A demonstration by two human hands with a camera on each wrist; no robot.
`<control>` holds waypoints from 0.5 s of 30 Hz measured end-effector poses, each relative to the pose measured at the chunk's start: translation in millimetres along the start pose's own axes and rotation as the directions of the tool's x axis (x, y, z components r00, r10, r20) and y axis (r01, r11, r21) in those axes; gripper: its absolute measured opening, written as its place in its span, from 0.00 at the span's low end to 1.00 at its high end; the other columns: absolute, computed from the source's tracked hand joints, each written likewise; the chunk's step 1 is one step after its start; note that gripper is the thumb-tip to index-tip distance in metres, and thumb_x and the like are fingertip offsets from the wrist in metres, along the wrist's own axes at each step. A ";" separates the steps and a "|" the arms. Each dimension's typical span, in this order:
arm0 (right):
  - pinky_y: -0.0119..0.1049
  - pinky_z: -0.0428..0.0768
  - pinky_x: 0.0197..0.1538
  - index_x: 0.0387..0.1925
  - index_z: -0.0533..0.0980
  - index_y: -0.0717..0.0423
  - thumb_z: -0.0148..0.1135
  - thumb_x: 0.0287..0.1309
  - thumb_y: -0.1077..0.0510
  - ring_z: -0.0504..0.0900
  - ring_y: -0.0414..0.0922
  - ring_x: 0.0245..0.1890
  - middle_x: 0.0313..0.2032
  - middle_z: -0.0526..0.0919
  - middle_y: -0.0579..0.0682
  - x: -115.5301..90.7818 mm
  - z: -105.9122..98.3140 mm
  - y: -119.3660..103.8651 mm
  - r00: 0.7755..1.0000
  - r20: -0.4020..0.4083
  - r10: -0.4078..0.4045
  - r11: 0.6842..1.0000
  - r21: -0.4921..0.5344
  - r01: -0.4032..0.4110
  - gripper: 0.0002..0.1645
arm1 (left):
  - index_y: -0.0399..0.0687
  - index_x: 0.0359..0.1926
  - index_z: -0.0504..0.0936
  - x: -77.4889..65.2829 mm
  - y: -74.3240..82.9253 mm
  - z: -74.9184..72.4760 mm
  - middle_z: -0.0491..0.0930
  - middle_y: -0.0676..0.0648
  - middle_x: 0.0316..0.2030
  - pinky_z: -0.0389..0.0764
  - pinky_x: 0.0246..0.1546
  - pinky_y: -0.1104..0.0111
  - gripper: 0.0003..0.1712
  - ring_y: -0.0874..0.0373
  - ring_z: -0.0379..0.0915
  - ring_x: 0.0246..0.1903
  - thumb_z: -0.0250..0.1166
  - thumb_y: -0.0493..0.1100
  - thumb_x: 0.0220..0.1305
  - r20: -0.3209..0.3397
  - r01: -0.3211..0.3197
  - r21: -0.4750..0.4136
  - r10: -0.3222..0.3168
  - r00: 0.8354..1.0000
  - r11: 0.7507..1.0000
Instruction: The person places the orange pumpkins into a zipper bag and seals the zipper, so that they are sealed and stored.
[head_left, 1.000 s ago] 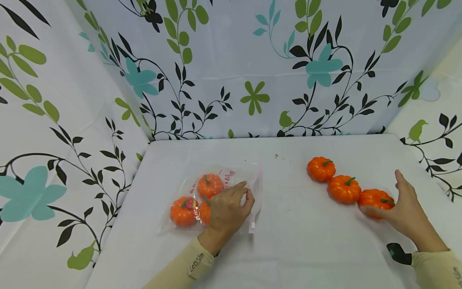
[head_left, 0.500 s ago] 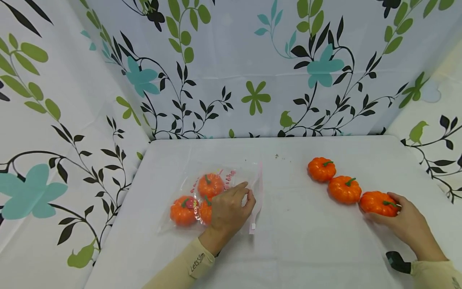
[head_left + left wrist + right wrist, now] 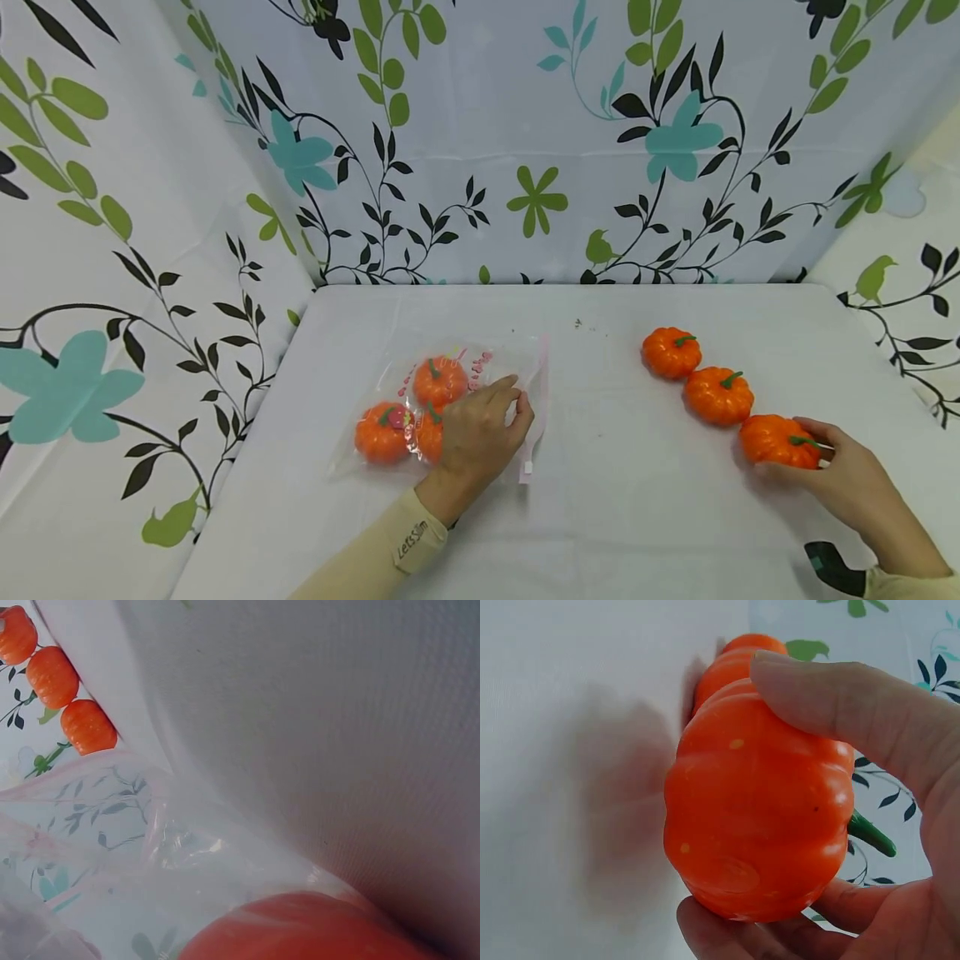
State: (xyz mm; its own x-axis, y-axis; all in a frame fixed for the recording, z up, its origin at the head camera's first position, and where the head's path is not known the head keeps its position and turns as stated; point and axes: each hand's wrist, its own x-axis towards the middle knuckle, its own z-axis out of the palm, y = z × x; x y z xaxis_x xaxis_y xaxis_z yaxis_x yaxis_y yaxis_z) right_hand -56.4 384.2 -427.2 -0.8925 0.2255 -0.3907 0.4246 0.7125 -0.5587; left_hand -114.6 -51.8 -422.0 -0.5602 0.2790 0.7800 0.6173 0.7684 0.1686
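Observation:
My right hand [image 3: 858, 475] grips a small orange toy pumpkin [image 3: 774, 442] with a green stem, the thumb on one side and fingers on the other. In the right wrist view this pumpkin [image 3: 757, 802] appears slightly above the table, its shadow apart from it. Two more pumpkins, a middle one [image 3: 718, 396] and a far one [image 3: 671, 352], sit behind it. On the left lies a clear zip bag [image 3: 390, 379] with pumpkins inside. My left hand [image 3: 480, 429] pinches the bag's film near its pink-edged opening, partly hiding one pumpkin [image 3: 429, 437].
A white-covered table [image 3: 622, 517] carries everything. A patterned curtain [image 3: 480, 108] hangs behind and along the sides. The bag's white slider [image 3: 527, 468] sits at the near end of its opening. A dark wrist strap piece [image 3: 832, 568] shows by the right sleeve.
My right hand closed round the nearest pumpkin and drew it slightly toward me, away from the middle one. My left hand stays on the bag.

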 end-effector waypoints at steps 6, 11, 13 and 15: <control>0.69 0.73 0.56 0.74 0.50 0.72 0.71 0.54 0.34 0.59 0.76 0.62 0.68 0.53 0.79 -9.0 3.9 -13.1 0.996 0.049 -0.078 0.997 0.025 0.077 0.66 | 0.43 0.26 0.86 0.6 0.9 -1.3 0.89 0.45 0.38 0.85 0.25 0.66 0.06 0.54 0.87 0.27 0.68 0.40 0.58 0.005 0.005 0.004 -0.005 1.000 1.000; 0.64 0.77 0.55 0.74 0.53 0.71 0.73 0.56 0.40 0.65 0.73 0.62 0.68 0.59 0.77 -14.6 11.9 -24.8 0.982 0.110 -0.154 0.987 0.052 0.149 0.60 | 0.43 0.26 0.86 1.0 1.4 -2.2 0.89 0.44 0.38 0.85 0.26 0.66 0.06 0.54 0.87 0.28 0.68 0.40 0.58 0.009 0.005 0.002 -0.005 1.000 1.000; 0.61 0.79 0.54 0.73 0.54 0.71 0.74 0.56 0.43 0.68 0.72 0.61 0.67 0.61 0.76 -17.1 18.0 -28.7 0.974 0.114 -0.193 0.980 0.076 0.185 0.58 | 0.43 0.26 0.86 0.8 1.5 -2.1 0.89 0.44 0.38 0.85 0.26 0.66 0.06 0.53 0.87 0.28 0.69 0.40 0.58 0.001 -0.001 -0.002 0.001 1.000 1.000; 0.59 0.81 0.53 0.73 0.55 0.69 0.75 0.55 0.46 0.71 0.71 0.60 0.67 0.62 0.74 -19.3 24.7 -32.8 0.966 0.109 -0.235 0.969 0.105 0.224 0.57 | 0.42 0.26 0.86 0.1 1.5 -1.7 0.89 0.44 0.37 0.85 0.25 0.66 0.06 0.53 0.87 0.27 0.70 0.40 0.57 -0.009 -0.007 -0.004 0.007 1.000 1.000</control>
State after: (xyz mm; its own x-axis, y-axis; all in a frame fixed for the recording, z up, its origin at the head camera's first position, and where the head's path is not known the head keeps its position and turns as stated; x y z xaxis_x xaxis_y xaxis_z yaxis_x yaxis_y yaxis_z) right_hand -49.4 340.1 -419.5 -0.9453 -0.0222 -0.3255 0.2273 0.6708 -0.7060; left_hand -112.8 -51.6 -420.6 -0.5508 0.2789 0.7867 0.6234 0.7642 0.1655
